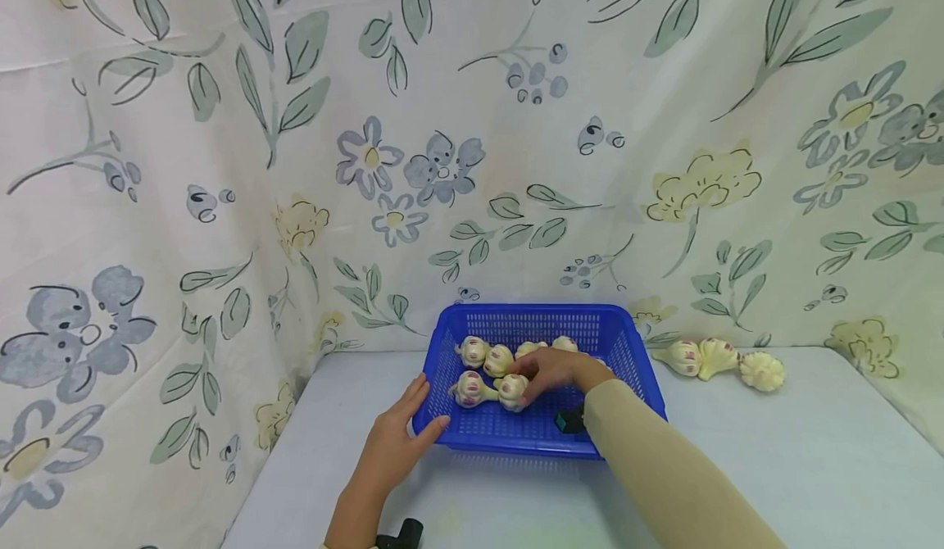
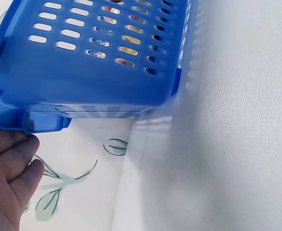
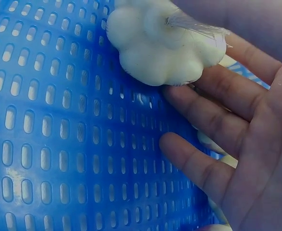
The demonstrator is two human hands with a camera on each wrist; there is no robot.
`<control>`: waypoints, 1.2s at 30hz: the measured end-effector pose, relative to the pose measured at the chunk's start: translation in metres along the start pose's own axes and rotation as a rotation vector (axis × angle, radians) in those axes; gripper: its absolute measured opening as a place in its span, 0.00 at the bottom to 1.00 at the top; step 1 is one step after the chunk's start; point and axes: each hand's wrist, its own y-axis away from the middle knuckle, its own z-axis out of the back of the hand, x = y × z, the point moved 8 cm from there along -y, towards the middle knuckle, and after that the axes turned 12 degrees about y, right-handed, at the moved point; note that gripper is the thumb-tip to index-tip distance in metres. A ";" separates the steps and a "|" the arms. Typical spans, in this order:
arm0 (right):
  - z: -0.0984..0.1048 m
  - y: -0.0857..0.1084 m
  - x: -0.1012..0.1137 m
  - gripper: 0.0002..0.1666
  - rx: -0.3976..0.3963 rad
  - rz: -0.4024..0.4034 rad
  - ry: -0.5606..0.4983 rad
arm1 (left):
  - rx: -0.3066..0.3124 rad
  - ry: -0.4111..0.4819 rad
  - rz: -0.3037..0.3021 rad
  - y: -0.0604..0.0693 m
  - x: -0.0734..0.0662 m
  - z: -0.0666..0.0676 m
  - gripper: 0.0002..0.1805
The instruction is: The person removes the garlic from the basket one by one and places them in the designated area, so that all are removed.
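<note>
Two hands, one blue plastic basket (image 1: 531,444), garlic bulbs in and out of it. Right hand (image 1: 553,371) is inside the basket and holds one garlic bulb (image 1: 512,393) between thumb and fingers, grip about as wide as the bulb; the right wrist view shows its root tuft towards that camera and the lower fingers spread out past it. Held bulb is in the front half of the basket, left of centre, low over the slotted floor; whether it touches the floor, cannot tell.

Besides the held one, at least five bulbs in the basket: one front-left bulb (image 1: 469,388), stalk pointing right at the held bulb; two back-left bulbs (image 1: 485,356) side by side; two back bulbs (image 1: 548,345) partly behind the right hand. A pale sliver right of the hand may be another, too covered to tell.

Left hand (image 1: 398,434) is at the basket's front-left corner, fingers straight along the left rim, thumb spread wide from them; touches the basket, no bulb in it.

Three outside bulbs (image 1: 715,358) lie in a row on the white table (image 1: 826,451), right of the basket: two touching, the third just beside. One floral cloth (image 1: 516,147) behind. One beige sleeve (image 1: 664,467) on the right arm.
</note>
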 end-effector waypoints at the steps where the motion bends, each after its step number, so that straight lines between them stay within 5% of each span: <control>1: 0.000 0.000 -0.001 0.33 0.000 -0.003 0.000 | 0.000 0.001 0.000 0.000 0.000 0.000 0.45; 36: 0.002 0.001 0.003 0.31 -0.017 0.007 0.014 | 0.003 0.024 0.001 0.000 0.001 0.000 0.45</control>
